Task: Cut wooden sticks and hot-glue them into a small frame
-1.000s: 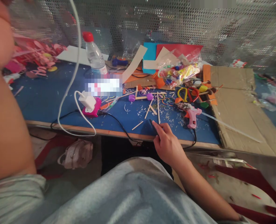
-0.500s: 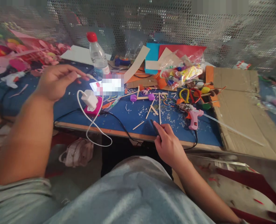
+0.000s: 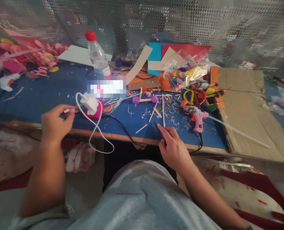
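Note:
My left hand hovers by the table's front edge, left of a white charger that is plugged into a pink power socket. Its thumb and fingers pinch a small white piece, too little of it showing to name. My right hand is wrapped round a slim black tool, whose far end points at the table; its kind cannot be made out. Just beyond that lie thin wooden sticks and a stick frame with purple wheels. A pink glue gun rests to the right.
A white cable loops over the front edge. Behind the charger are a lit, blurred-out screen and a water bottle. Cardboard covers the right side. Pink craft scraps and another glue gun lie left.
My left hand has drawn back from above the charger, down towards the table's front edge. My right hand stays in place, still holding the black tool. The view has shifted slightly.

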The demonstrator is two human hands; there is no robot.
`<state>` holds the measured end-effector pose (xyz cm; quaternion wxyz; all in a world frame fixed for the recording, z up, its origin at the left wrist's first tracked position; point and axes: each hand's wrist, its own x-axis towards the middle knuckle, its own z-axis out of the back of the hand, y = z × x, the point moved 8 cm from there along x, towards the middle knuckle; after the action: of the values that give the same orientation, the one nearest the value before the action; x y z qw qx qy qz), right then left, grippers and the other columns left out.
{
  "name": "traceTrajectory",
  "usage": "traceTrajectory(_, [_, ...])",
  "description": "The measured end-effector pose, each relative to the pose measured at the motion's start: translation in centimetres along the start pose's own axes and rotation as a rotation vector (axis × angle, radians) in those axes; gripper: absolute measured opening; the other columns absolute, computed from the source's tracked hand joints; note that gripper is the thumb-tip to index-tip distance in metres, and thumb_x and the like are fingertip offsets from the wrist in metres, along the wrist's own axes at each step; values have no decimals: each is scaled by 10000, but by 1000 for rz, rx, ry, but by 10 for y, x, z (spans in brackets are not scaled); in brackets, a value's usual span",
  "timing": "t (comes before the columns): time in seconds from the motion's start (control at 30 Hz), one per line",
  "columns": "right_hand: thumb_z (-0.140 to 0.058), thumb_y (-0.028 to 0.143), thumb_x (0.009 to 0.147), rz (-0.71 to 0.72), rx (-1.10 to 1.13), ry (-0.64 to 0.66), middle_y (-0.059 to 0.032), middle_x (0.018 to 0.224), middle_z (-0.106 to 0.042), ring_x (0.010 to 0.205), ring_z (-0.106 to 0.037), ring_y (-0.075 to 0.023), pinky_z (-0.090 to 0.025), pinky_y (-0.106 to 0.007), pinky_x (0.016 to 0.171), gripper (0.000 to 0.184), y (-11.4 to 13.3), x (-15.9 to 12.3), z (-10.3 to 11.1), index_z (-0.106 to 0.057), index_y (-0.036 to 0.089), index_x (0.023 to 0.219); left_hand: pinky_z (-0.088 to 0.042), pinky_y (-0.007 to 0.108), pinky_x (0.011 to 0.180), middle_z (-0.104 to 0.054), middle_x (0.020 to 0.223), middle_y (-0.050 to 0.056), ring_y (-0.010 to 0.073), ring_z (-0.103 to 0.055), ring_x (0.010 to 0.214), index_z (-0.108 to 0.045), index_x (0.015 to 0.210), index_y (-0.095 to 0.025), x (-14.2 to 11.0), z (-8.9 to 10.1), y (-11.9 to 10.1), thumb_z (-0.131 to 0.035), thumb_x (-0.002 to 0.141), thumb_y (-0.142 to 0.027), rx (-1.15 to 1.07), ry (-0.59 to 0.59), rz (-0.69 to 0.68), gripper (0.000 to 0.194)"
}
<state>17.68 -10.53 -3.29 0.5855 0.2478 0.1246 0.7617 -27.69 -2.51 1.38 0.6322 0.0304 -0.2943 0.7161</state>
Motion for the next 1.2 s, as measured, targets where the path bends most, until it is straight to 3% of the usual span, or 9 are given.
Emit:
traceTrajectory(0.13, [-471, 117, 1014, 0, 6, 0, -176, 1293, -678, 991, -759, -274, -693, -463, 909, 612, 0, 0, 0, -578, 151, 1616, -624, 535, 1131, -872, 1157, 90, 373, -814, 1191, -803, 1141, -313, -46, 14, -5, -667, 908, -331, 32, -99, -84, 271])
traceTrajectory(0.3, [-470, 118, 1015, -1, 24, 1, -186, 1300, -678, 991, -753, -279, -695, -470, 903, 608, 0, 0, 0, -587, 120, 1611, -703, 562, 936, -869, 945, 29, 366, -850, 922, -800, 953, -430, -82, 28, -21, -717, 785, -289, -22, -120, -299, 234])
traceTrajectory(0.4, [-478, 119, 1010, -1, 28, 11, -189, 1305, -678, 1006, -756, -286, -696, -477, 919, 615, -1, 1, -1, -585, 109, 1616, -695, 504, 705, -820, 748, -11, 306, -793, 680, -782, 822, -430, -97, 33, -46, -724, 764, -257, -77, -125, -482, 191])
traceTrajectory(0.47, [-480, 121, 1008, 2, 28, 14, -193, 1302, -676, 1018, -756, -293, -696, -487, 932, 617, -1, 1, -1, -588, 99, 1615, -664, 414, 614, -760, 632, -50, 231, -743, 580, -774, 799, -349, -107, 34, -69, -750, 774, -198, -107, -142, -617, 155])
traceTrajectory(0.53, [-479, 125, 1007, 0, 28, 17, -196, 1298, -676, 1025, -756, -300, -694, -496, 941, 618, -1, 1, -1, -593, 90, 1614, -666, 342, 691, -786, 695, -57, 170, -745, 617, -770, 878, -288, -115, 28, -96, -797, 810, -123, -113, -113, -746, 180])
traceTrajectory(0.67, [-476, 133, 1011, -15, 30, 15, -193, 1288, -678, 1022, -758, -304, -692, -497, 941, 618, -2, 1, -2, -598, 96, 1615, -640, 329, 805, -785, 767, -13, 171, -756, 718, -750, 956, -230, -114, 4, -144, -776, 957, -138, -82, -31, -904, 96])
traceTrajectory(0.8, [-481, 134, 1013, -8, 42, 16, -191, 1293, -680, 1023, -752, -301, -692, -503, 943, 613, -2, 1, -2, -596, 114, 1614, -594, 386, 788, -789, 839, 67, 254, -777, 799, -732, 925, -189, -91, -44, -172, -638, 1077, -219, 109, 304, -872, 182])
traceTrajectory(1.03, [-490, 130, 1009, -1, 50, 23, -182, 1303, -680, 1005, -758, -286, -688, -478, 931, 609, -2, 2, 1, -608, 131, 1606, -417, 344, 617, -783, 786, 44, 279, -766, 708, -739, 1084, -191, -66, -53, -190, -661, 1090, -311, 114, 394, -714, 143])
traceTrajectory(1.2, [-466, 139, 1024, 1, 51, 66, -192, 1327, -676, 1037, -762, -304, -686, -507, 949, 611, 1, 5, 2, -592, 107, 1621, -476, 336, 680, -810, 869, 15, 239, -782, 775, -750, 1137, -209, -79, -69, -216, -713, 1080, -339, -8, 409, -662, 147])
